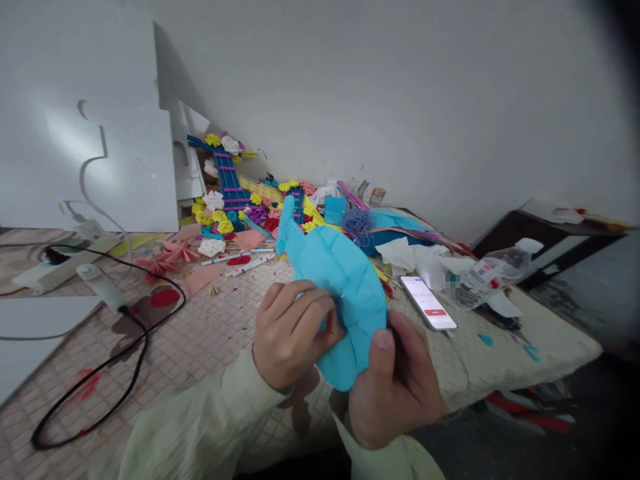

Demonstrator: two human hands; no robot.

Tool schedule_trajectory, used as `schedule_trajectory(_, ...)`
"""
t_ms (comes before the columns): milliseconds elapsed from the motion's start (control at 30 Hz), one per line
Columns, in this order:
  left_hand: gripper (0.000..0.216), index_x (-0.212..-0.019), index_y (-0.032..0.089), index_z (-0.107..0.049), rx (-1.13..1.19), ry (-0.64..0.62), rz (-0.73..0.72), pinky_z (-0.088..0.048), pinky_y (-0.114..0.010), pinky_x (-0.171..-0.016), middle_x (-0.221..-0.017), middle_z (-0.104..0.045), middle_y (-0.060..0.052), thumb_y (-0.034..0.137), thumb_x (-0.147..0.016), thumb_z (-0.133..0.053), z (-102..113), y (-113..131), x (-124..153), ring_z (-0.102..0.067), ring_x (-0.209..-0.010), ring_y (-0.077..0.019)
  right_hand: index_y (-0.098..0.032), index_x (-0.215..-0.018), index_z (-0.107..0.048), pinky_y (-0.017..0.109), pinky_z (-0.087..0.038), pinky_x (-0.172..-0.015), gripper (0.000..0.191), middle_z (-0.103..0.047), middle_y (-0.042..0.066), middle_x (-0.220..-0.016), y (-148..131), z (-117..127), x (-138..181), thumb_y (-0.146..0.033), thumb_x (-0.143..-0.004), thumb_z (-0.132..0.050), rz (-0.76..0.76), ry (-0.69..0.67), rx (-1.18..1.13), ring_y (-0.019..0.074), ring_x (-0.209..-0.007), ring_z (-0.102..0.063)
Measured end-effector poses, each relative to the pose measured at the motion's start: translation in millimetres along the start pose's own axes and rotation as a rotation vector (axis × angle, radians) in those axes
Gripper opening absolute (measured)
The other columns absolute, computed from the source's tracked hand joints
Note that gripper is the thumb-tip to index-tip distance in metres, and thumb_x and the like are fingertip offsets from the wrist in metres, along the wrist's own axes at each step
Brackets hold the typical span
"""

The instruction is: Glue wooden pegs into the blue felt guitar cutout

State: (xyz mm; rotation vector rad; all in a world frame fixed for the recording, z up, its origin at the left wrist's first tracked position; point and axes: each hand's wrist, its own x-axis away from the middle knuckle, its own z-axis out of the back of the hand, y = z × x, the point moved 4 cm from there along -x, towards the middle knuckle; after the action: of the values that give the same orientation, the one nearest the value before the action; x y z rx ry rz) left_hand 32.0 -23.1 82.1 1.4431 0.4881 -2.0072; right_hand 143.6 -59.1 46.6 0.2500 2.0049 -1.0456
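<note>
Centrally, both hands held a turquoise paper piece (345, 273) up over the near edge of the checked-cloth surface (210, 340). The left hand (293, 330) had its fingers curled in, pinching the sheet's left edge. The right hand (395, 387) had its thumb pressed flat on the front and its fingers hidden behind. The paper was creased, its narrow top pointing at the wall.

Writing: the phone (429, 302) lay face up just right of the paper, screen lit, with a red bar on it; the text was too small to read. A clear plastic bottle (495, 267) lay on its side beyond it, its label blurred. No brand was legible anywhere.

Edges and room: the surface rounded off at the right corner (575, 347), with dark floor below and a dark low table (545, 243) well apart. The far side was crowded with paper flowers (220, 217), blue stick ladders (230, 177) and markers (240, 257). At left were a power strip (55, 263) and a looping black cable (100, 380). A bare stretch of cloth lay between the cable and the left hand.
</note>
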Motion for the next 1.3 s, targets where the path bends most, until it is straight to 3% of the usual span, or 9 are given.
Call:
schedule_trajectory(267, 0.018, -0.081, 0.018, -0.060, 0.101, 0.026, 0.081, -0.043, -0.033, -0.065, -0.075, -0.069, -0.001, 0.009, -0.066, -0.065, 2.6, -3.0, 2.7, -0.060, -0.076, -0.0182, -0.018, -0.095, -0.065, 0.029, -0.048, -0.059, 0.019, -0.060, 0.003, -0.081, -3.4, -2.4, -1.6, -0.015, -0.078, -0.057, 0.074, 0.050, -0.020, 0.0145, -0.074, -0.058)
schedule_trajectory(633, 0.015, -0.076, 0.017, -0.059, 0.016, 0.047, 0.023, -0.040, -0.033, -0.061, -0.069, -0.069, 0.000, 0.008, -0.066, -0.066, 5.0, -1.7, -0.7, -0.061, -0.070, -0.0185, -0.016, -0.098, -0.063, 0.028, -0.047, -0.060, 0.023, -0.059, 0.005, -0.085, -7.6, -2.2, -0.6, -0.010, -0.078, -0.054, 0.127, -0.048, -0.026, 0.0135, -0.076, -0.056)
schedule_trajectory(1300, 0.016, -0.073, 0.017, -0.057, 0.049, 0.023, -0.027, -0.043, -0.032, -0.062, -0.067, -0.067, 0.000, 0.006, -0.064, -0.064, 1.7, 2.3, 5.2, -0.058, -0.071, -0.0177, -0.016, -0.095, -0.064, 0.025, -0.048, -0.059, 0.022, -0.060, 0.003, -0.083, -6.4, 1.7, 1.4, -0.008, -0.076, -0.056, 0.065, -0.017, -0.009, 0.0120, -0.074, -0.057)
